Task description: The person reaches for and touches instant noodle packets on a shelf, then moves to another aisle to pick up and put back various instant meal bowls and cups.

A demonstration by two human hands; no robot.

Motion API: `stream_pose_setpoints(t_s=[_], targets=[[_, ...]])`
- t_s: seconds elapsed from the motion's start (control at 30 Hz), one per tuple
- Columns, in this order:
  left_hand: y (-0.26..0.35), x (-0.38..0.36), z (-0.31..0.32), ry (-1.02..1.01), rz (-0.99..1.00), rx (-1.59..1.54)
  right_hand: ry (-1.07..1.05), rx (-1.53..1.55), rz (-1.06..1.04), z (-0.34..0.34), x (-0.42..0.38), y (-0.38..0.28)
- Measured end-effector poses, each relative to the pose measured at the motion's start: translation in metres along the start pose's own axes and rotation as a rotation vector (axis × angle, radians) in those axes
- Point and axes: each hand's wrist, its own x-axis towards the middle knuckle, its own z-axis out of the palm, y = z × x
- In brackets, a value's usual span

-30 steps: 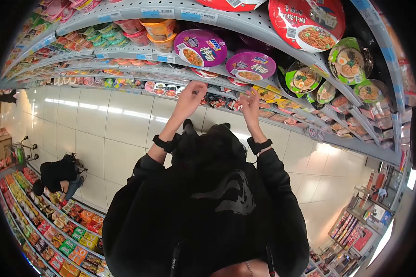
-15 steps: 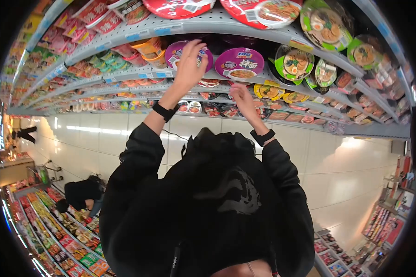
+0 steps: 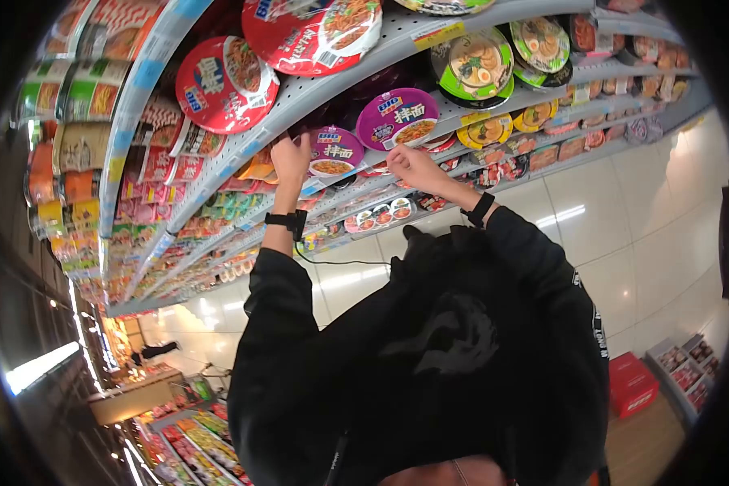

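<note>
Two purple instant noodle bowls stand on a shelf in front of me, tilted toward the camera: a left purple bowl [image 3: 337, 151] and a right purple bowl [image 3: 397, 118]. My left hand [image 3: 290, 160] reaches up at the left edge of the left bowl, thumb apart from the fingers. Its fingertips are partly hidden at the shelf above. Just below the right bowl is my right hand [image 3: 419, 172], its fingers curled in, knuckles overlapping the bowl's lower rim in this view. Dark bands circle both wrists.
Red noodle bowls [image 3: 228, 84] sit on the upper shelf [image 3: 389, 49], whose edge runs over my left hand. Green-lidded bowls [image 3: 473, 68] stand to the right, yellow ones [image 3: 486, 130] lower. A cable [image 3: 340, 262] hangs from my left wrist. A red box [image 3: 632, 384] stands behind me.
The view has turned toward the left. My left hand has moved off the front of the left purple bowl to its left edge. My right hand now overlaps the right bowl's lower rim.
</note>
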Motion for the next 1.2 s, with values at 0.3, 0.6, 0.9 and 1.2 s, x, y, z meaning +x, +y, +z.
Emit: stream_pose_setpoints(t_s=[0.3,0.6,0.9,1.2], targets=[[-0.006,-0.001,0.007,-0.236,-0.223,-0.011,-0.045,0.037,-0.028,0.010,0.011,-0.001],[-0.002,-0.010,0.007,-0.018,0.107,-0.064,-0.048,0.051,-0.011,0.001,0.016,-0.005],[-0.064,0.005,0.043,-0.146,-0.455,-0.233,-0.033,-0.034,-0.049,-0.003,0.008,-0.021],[-0.094,0.040,0.069,-0.014,-0.899,-1.034,-0.160,-0.197,-0.136,0.006,-0.014,-0.027]])
